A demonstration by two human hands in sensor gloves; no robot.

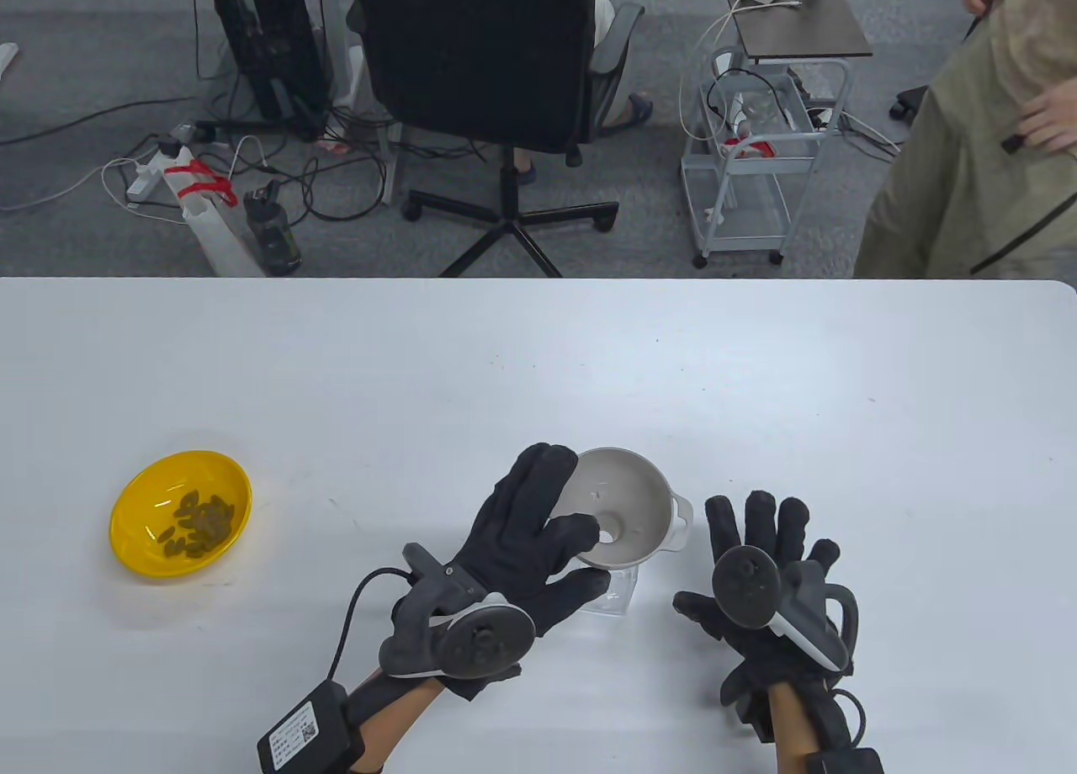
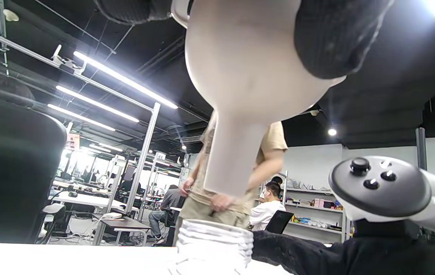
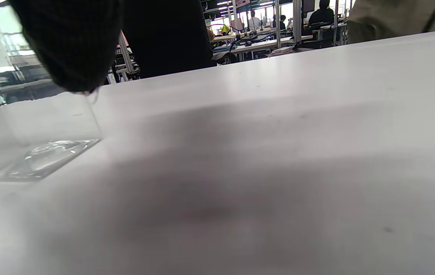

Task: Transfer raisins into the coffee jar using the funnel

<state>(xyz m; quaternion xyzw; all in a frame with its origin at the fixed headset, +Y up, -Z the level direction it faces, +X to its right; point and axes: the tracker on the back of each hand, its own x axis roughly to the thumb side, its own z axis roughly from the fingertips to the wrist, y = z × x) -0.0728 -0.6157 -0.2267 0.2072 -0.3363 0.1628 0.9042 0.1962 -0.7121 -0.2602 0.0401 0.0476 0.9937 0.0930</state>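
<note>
White bench [image 1: 757, 370]: left hand [image 1: 522, 547] fingers grip funnel [image 1: 627, 505], spout poised above jar [image 1: 612, 593] mouth for seating; right hand [image 1: 757, 589] spread flat at 3 o'clock; raisins [image 1: 198, 523] wait at 9

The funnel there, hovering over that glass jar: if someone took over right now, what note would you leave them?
Left hand: holds the funnel by its rim, spout above the jar mouth, not yet seated in it.
Right hand: open, fingers spread beside the jar, holding nothing.
Raisins: all in the yellow bowl at the table's left, none in the funnel.
Done: funnel picked up and lined up over the jar.
Left: lower the spout into the jar, tip the raisins from the bowl through it.
</note>
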